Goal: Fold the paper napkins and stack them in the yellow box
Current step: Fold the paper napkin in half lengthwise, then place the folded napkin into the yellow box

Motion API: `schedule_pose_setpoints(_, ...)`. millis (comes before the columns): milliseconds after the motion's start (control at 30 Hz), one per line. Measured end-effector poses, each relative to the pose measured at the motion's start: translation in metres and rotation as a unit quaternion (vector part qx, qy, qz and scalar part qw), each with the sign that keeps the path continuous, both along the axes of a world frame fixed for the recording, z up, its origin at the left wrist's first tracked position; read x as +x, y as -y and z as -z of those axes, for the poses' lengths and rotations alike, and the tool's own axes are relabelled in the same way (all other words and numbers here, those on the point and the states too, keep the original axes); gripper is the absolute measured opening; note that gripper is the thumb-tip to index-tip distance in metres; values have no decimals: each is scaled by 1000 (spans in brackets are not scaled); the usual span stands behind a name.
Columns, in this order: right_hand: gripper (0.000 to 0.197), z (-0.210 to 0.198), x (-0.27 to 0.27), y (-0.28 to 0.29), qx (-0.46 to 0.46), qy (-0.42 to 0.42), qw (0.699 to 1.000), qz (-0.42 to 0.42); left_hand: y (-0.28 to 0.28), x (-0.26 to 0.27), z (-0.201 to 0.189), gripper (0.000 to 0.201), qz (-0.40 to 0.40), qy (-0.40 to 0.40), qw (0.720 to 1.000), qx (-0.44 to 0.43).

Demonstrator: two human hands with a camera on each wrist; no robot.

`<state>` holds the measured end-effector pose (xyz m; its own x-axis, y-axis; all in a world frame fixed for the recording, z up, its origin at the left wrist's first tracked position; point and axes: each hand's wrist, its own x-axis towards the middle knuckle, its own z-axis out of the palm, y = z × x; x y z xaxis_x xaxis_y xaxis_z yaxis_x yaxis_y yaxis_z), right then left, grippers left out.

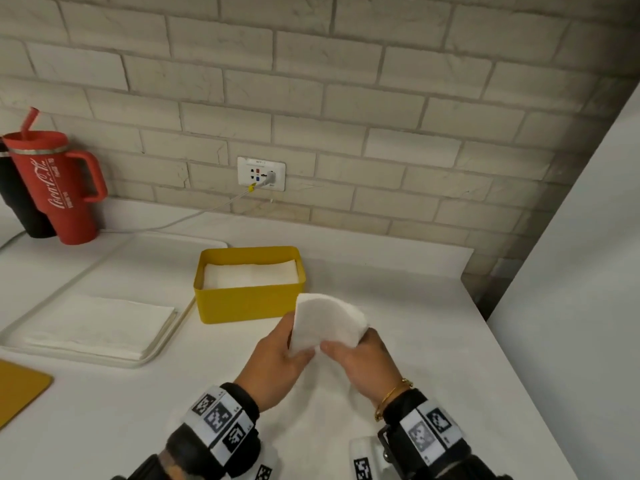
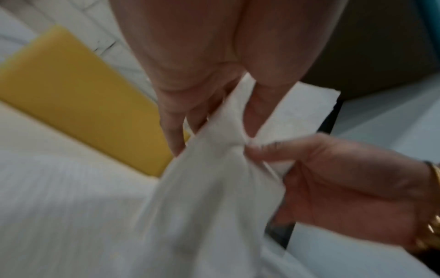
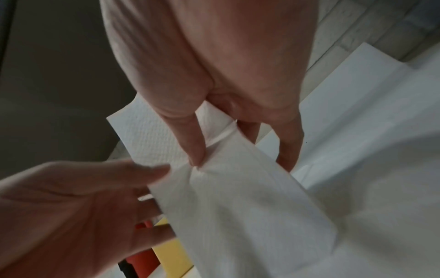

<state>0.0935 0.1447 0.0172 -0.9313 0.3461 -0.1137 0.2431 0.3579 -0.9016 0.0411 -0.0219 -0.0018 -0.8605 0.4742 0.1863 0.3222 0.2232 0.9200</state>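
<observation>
Napkin (image 1: pixel 327 323), pinched by left hand (image 1: pixel 277 358) and right hand (image 1: pixel 363 358), fingers curled on its lower edge, just before the box (image 1: pixel 242 303): best folded with corners matched, then creased flat.

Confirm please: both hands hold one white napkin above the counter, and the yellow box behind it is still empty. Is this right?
Not quite. The yellow box already holds folded white napkins, as the head view shows. The rest stands: the left hand and right hand both hold one white napkin above the counter.
</observation>
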Motion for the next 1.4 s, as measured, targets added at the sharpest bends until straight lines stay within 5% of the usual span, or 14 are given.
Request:
schedule_pose_setpoints(167,29,-25,-17,-6,99,-2,991,-87,8,-19,-57,64,-25,-104,994,23)
schedule_pose_setpoints(267,10,-44,-33,-1,168,-2,972,-166,15,-39,-93,33,-6,-179,977,-118)
schedule_pose_setpoints(333,15,-43,-40,0,166,17,966,-199,22,-52,-103,8,-6,-207,961,-183)
schedule_pose_setpoints(467,21,-32,-52,-13,139,95,957,-238,59,-84,-91,21,-103,-139,975,-137)
schedule_pose_setpoints(633,13,-41,-98,-39,26,80,985,-148,95,-115,-52,44,-185,42,977,-95)
schedule_pose_setpoints(700,8,-52,-127,-37,21,58,991,-114,96,-129,-45,41,-218,70,971,-71)
schedule_pose_setpoints(767,12,-58,-159,-30,36,35,994,-93,95,-145,-46,15,-265,72,960,-47)
schedule_pose_setpoints(867,26,-54,-198,-12,108,34,991,-66,92,-169,-49,36,-322,52,941,-90)
schedule_pose_setpoints(1033,28,-39,-217,18,332,81,932,-117,89,-197,-40,59,-288,-24,898,-331)
schedule_pose_setpoints(1167,52,-33,-216,31,463,113,864,-163,78,-198,-39,58,-252,-107,831,-484)
schedule_pose_setpoints(1400,58,-32,-220,40,539,146,810,-179,71,-201,-37,55,-218,-145,769,-583)
